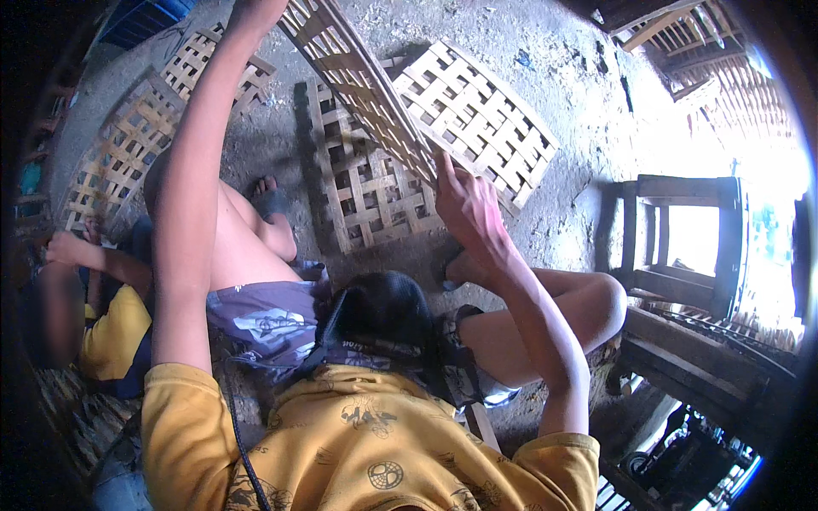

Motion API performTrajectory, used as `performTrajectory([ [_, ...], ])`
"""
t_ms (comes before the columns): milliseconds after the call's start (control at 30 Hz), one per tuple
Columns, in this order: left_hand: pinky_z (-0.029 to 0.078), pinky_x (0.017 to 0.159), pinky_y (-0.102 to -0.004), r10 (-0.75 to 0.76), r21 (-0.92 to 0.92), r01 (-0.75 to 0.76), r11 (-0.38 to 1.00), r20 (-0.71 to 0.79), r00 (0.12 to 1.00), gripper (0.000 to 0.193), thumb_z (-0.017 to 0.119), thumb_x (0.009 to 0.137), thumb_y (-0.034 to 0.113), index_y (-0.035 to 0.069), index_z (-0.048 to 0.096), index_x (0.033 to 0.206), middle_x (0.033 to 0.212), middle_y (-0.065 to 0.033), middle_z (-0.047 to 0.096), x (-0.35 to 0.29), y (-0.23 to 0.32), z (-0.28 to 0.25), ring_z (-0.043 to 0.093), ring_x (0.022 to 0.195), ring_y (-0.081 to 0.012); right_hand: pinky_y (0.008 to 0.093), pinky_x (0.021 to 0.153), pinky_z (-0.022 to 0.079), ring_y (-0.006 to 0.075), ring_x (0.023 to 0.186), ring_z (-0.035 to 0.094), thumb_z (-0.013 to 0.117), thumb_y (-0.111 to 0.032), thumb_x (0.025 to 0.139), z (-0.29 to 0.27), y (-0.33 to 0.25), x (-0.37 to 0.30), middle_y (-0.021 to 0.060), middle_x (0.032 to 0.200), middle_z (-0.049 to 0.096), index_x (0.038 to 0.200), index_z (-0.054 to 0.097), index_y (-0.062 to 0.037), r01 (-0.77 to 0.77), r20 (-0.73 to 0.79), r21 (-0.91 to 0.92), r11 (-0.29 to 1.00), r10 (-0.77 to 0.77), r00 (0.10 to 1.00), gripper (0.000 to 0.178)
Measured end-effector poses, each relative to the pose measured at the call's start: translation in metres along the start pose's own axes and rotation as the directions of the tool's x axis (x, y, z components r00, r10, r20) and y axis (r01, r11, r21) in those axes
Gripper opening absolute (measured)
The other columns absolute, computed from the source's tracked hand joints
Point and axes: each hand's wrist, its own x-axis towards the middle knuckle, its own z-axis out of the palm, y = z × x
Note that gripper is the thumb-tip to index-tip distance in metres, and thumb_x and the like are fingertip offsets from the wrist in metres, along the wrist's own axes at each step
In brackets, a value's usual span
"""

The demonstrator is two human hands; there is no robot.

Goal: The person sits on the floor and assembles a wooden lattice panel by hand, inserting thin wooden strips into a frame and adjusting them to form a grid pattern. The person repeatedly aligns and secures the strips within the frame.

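A woven bamboo panel (pixel 358 81) is tilted up in front of me, seen almost edge-on. My left hand (pixel 258 15) is at its far upper end, closed at the edge, with the fingers partly cut off by the picture's top. At the near lower end, my right hand (pixel 469 200) grips the corner, its index finger lying along the rim. Beneath the raised panel, a pale open-weave panel (pixel 477 115) lies on the ground to the right. A darker woven panel (pixel 371 183) lies under and left of it.
More woven panels (pixel 128 140) lie at the left, near a person in a yellow top (pixel 115 336). A blue crate (pixel 141 21) is at the far left. A wooden stool (pixel 682 238) stands at the right, above a dark wooden bench (pixel 694 345). My bent legs flank the work.
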Motion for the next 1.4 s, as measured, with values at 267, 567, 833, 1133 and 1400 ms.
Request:
performTrajectory([
  [267,0.049,0.066,-0.0295,0.027,0.063,-0.029,0.998,0.037,0.999,0.033,0.061,0.106,0.034,0.006,0.057,0.125,0.094,0.0003,0.057,0.005,-0.001,0.000,0.055,0.081,-0.0105,0.0499,0.054,0.053,0.0349,0.061,0.066,0.062,-0.009,0.093,-0.007,0.001,-0.010,0.0164,0.081,0.067,0.147,0.048,-0.0047,-0.114,0.096,0.121,0.986,0.103,0.990,0.056],
  [567,0.048,0.068,-0.0297,0.119,0.107,-0.123,0.987,0.045,0.992,0.030,0.060,0.107,0.033,0.005,0.059,0.118,0.090,-0.0008,0.058,0.016,-0.019,-0.019,0.054,0.081,-0.0112,0.0507,0.063,0.056,0.0349,0.077,0.068,0.062,-0.013,0.091,0.008,0.017,-0.036,0.0186,0.088,0.067,0.148,0.050,-0.0072,-0.106,0.181,-0.167,0.980,0.136,0.974,0.058],
  [833,0.047,0.070,-0.0289,-0.166,0.033,0.166,0.986,0.011,0.986,0.031,0.057,0.107,0.032,0.005,0.059,0.121,0.093,-0.0015,0.059,0.005,-0.011,-0.031,0.055,0.082,-0.0125,0.0533,0.082,0.056,0.0446,0.098,0.070,0.062,-0.020,0.096,-0.096,-0.011,-0.034,0.0305,0.103,0.070,0.124,0.066,-0.0047,-0.367,0.687,-0.094,0.925,0.327,0.649,0.032],
  [1133,0.048,0.075,-0.0303,0.151,0.187,-0.147,0.971,-0.006,0.989,0.029,0.056,0.107,0.030,0.006,0.060,0.122,0.096,-0.0013,0.057,0.013,-0.031,-0.041,0.055,0.089,-0.0136,0.0559,0.068,0.055,0.0466,0.073,0.069,0.056,-0.021,0.101,-0.056,-0.015,0.009,0.0246,0.079,0.070,0.120,0.066,-0.0183,-0.386,0.281,0.129,0.913,0.340,0.898,0.022],
  [1400,0.049,0.073,-0.0315,0.041,0.072,-0.042,0.996,0.017,0.999,0.033,0.059,0.106,0.028,0.003,0.056,0.128,0.092,-0.0027,0.058,0.001,-0.014,-0.014,0.056,0.083,-0.0145,0.0537,0.060,0.053,0.0434,0.065,0.068,0.056,-0.016,0.102,-0.051,-0.014,0.012,0.0218,0.073,0.068,0.122,0.062,-0.0145,-0.228,0.114,0.204,0.952,0.209,0.971,0.021],
])
